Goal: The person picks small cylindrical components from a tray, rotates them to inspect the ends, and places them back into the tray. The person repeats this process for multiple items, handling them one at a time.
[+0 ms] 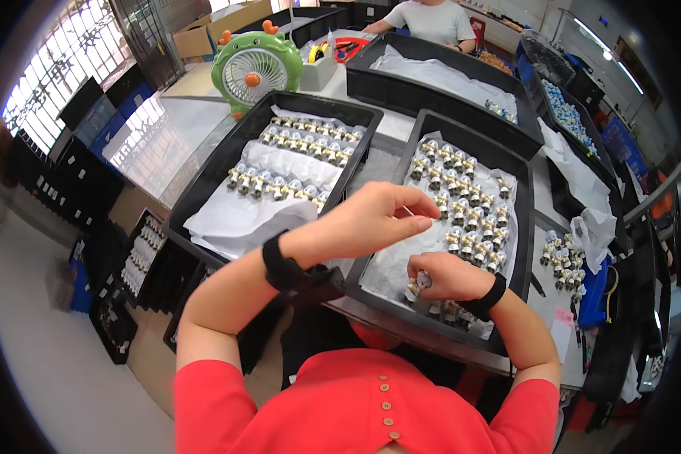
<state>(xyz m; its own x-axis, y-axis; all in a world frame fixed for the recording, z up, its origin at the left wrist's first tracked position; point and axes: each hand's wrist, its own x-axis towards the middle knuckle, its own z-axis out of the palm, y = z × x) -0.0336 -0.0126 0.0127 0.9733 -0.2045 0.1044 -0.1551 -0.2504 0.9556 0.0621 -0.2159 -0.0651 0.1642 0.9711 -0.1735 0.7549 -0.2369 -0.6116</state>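
My right hand (450, 275) is closed round a small figurine (418, 284) with a pale round head, low over the near part of the right black tray (528, 227). My left hand (378, 219) hovers above the same tray's left side; a gap shows between its thumb and curved fingers, and no object is visible in it. Rows of similar figurines (473, 219), white and gold with dark bases, stand on white paper in this tray. Several more lie near its front edge, partly hidden by my right hand. Each wrist wears a black band.
Left of it, another black tray (185, 204) holds rows of figurines on paper. A green fan (256, 72) stands behind. Farther back is a large paper-lined tray (431, 94), with a person (435, 23) beyond. At right lie a figurine cluster (564, 261) and a black pen (537, 284).
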